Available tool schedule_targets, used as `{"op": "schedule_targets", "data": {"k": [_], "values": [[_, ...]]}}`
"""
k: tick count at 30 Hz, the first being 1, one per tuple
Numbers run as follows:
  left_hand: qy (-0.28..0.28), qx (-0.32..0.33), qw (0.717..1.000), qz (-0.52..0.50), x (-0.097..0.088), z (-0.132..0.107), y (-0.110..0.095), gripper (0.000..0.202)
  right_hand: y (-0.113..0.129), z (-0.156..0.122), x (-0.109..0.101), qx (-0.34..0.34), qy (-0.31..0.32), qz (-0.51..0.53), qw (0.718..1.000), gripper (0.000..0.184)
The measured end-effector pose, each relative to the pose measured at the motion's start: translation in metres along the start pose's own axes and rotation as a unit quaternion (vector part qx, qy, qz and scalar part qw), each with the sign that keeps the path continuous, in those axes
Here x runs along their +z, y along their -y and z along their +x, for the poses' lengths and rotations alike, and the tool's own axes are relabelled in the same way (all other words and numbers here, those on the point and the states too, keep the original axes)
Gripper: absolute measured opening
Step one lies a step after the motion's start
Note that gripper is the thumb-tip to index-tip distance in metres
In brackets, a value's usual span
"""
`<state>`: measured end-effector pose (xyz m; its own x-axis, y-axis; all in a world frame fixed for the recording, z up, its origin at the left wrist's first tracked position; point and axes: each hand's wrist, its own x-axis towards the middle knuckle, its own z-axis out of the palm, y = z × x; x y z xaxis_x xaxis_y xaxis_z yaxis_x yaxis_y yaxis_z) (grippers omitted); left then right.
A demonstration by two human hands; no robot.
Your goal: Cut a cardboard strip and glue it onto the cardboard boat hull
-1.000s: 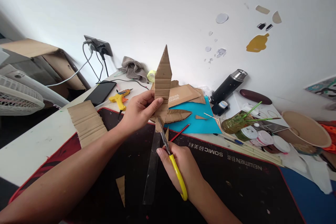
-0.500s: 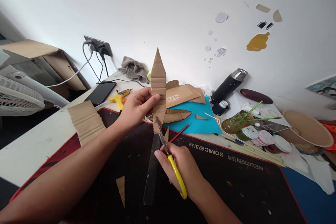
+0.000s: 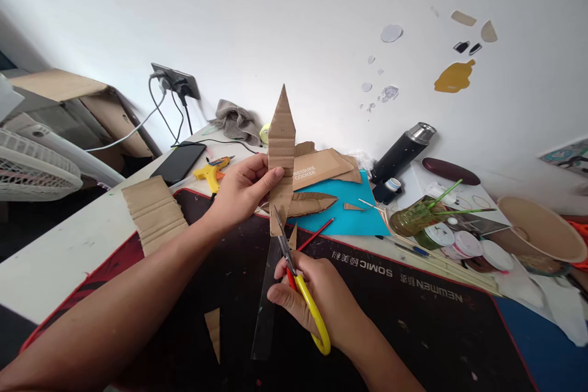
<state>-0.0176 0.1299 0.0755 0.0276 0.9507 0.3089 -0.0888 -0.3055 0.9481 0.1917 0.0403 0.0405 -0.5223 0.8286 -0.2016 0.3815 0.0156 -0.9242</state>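
A long tan corrugated cardboard strip (image 3: 282, 147) stands upright at mid-view, held above the desk. Its upper end is already a sharp point; its lower end narrows but finishes blunt, so I judge the shaping there to be partly done, with that tip left to trim.

My left hand (image 3: 241, 191) has it pinched between thumb and fingers. My right hand (image 3: 326, 291) is wrapped around metal scissors with yellow and red handles (image 3: 313, 315), the blades lying at the strip's lower end. I cannot tell how far they are parted.

Just behind, a pointed, leaf-shaped brown cardboard piece (image 3: 315, 202) lies on a bright blue sheet (image 3: 356, 223), near a slim red pencil (image 3: 316, 233).

Under the hands spreads a black, red-edged mat (image 3: 399, 324); I find the broadest room to move on its right. Left of my right hand are a long transparent strip (image 3: 263, 334) and a thin triangular cardboard scrap (image 3: 214, 331). The crowded far desk edge meets a white wall (image 3: 294, 12).
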Motion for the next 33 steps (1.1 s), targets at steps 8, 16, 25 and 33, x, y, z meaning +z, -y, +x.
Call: {"op": "schedule_targets", "data": {"k": [8,16,25,33], "values": [[0.002,0.034,0.998,0.051,0.001,-0.003,0.003,0.051,-0.003,0.002,0.003,0.025,-0.009,0.005,1.000,0.057],[0.021,0.045,0.998,0.047,0.002,-0.003,0.006,0.046,-0.001,0.001,0.003,0.042,-0.012,-0.024,0.999,0.038],[0.011,0.039,0.999,0.027,0.004,-0.003,0.007,0.047,0.008,-0.001,0.003,0.035,-0.042,-0.069,0.996,0.037],[0.011,0.043,0.998,0.037,0.004,-0.003,0.006,0.048,0.004,0.000,0.007,0.016,-0.078,-0.114,0.990,0.035]]}}
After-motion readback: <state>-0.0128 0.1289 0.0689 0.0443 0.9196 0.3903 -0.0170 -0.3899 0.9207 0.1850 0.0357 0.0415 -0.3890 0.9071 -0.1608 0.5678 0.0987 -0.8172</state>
